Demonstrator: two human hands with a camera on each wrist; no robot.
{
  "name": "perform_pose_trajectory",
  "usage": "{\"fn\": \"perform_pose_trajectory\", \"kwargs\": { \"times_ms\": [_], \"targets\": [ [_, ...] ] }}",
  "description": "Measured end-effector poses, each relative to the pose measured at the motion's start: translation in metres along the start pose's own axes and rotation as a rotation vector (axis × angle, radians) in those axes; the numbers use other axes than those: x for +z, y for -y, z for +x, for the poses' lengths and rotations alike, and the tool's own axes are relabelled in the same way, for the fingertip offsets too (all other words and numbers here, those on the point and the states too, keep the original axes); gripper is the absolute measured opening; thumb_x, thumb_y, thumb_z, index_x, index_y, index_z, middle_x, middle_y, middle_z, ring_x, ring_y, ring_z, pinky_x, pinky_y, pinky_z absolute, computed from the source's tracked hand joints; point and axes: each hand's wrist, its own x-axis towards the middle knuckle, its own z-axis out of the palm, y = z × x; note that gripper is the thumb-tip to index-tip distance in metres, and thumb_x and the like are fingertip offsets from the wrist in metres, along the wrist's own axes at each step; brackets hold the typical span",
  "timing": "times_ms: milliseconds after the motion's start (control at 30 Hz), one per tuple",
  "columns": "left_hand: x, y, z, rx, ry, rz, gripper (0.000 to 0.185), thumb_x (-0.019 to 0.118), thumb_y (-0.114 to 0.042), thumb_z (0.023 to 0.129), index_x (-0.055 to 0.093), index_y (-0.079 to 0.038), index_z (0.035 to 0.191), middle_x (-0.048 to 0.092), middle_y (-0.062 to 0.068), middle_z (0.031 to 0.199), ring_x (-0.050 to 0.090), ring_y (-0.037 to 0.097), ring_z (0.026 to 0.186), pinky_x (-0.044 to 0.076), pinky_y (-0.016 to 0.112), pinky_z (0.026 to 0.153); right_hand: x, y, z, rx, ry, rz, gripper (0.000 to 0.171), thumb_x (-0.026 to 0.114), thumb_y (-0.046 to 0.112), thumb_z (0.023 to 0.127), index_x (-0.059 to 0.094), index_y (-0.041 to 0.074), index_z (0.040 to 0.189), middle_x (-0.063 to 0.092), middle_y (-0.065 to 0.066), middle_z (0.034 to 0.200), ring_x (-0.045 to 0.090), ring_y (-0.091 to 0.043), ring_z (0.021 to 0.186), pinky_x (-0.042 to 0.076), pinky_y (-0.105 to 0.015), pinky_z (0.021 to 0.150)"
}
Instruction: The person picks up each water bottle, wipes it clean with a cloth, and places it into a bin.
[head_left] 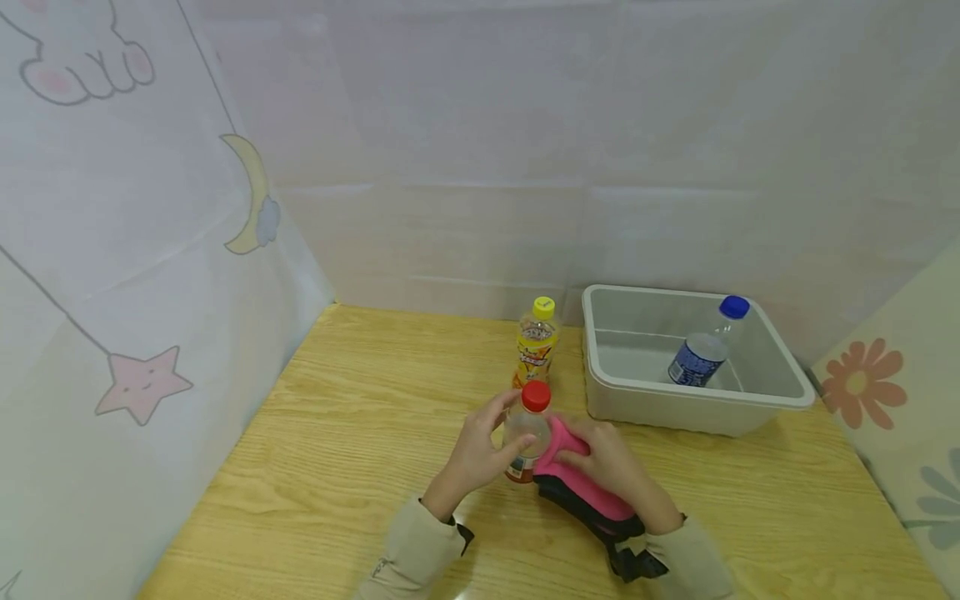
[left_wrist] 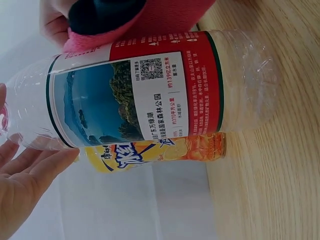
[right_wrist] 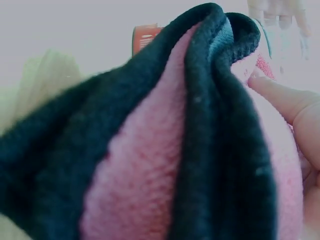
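Note:
A clear plastic water bottle (head_left: 525, 429) with a red cap stands upright on the table in front of me. My left hand (head_left: 476, 450) grips its upper part, thumb on the near side and fingers around the shoulder. In the left wrist view the bottle (left_wrist: 215, 100) shows a red label with a lake picture. My right hand (head_left: 611, 458) holds a folded pink cloth (head_left: 592, 492) with black edging against the bottle's right side. Close up in the right wrist view, the fleecy cloth (right_wrist: 135, 175) hides most of the bottle; the right thumb (right_wrist: 280, 97) lies along its pink side.
Right behind the water bottle stands a yellow-capped iced tea bottle (head_left: 536, 354). A pale grey plastic bin (head_left: 675, 408) sits at the back right, holding a blue-capped bottle (head_left: 697, 358) that leans inside. Printed fabric hangs around the wooden table (head_left: 337, 433).

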Motion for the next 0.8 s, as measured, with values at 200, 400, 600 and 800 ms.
{"fn": "perform_pose_trajectory", "kwargs": {
  "times_ms": [200,400,600,800],
  "targets": [
    [0.001,0.0,0.0,-0.011,-0.001,0.011,0.051,0.066,-0.013,0.084,0.045,0.003,0.127,0.051,0.016,0.127,0.048,0.029,0.117,0.046,0.042,0.09,0.008,-0.005,-0.002,0.007,0.031,-0.003,0.036,0.074,0.022,0.076,0.066,0.002,0.105,0.068,-0.006,0.091,0.057,-0.009,0.073,0.044,-0.021,0.057],
    [0.004,0.001,0.001,-0.095,-0.002,0.005,0.058,0.07,-0.025,0.081,0.045,-0.003,0.128,0.052,0.01,0.126,0.049,0.024,0.116,0.046,0.042,0.09,0.012,-0.007,-0.005,0.011,0.06,-0.024,0.034,0.074,0.024,0.076,0.067,0.005,0.103,0.068,-0.005,0.091,0.06,-0.013,0.077,0.049,-0.026,0.061],
    [0.004,0.0,0.001,-0.134,0.005,-0.013,0.057,0.071,-0.023,0.081,0.045,-0.003,0.128,0.052,0.011,0.127,0.048,0.025,0.117,0.044,0.043,0.092,0.009,-0.005,-0.007,0.006,0.054,-0.035,0.042,0.074,0.022,0.075,0.064,0.0,0.11,0.067,-0.012,0.1,0.063,-0.022,0.088,0.052,-0.035,0.07],
    [0.001,-0.001,0.002,-0.123,0.034,-0.034,0.056,0.07,-0.021,0.082,0.045,-0.004,0.129,0.051,0.01,0.128,0.046,0.025,0.119,0.043,0.043,0.094,0.002,-0.003,-0.008,0.004,0.049,-0.038,0.048,0.075,0.019,0.074,0.062,-0.002,0.114,0.066,-0.013,0.102,0.063,-0.024,0.091,0.053,-0.037,0.073]
  ]
}}
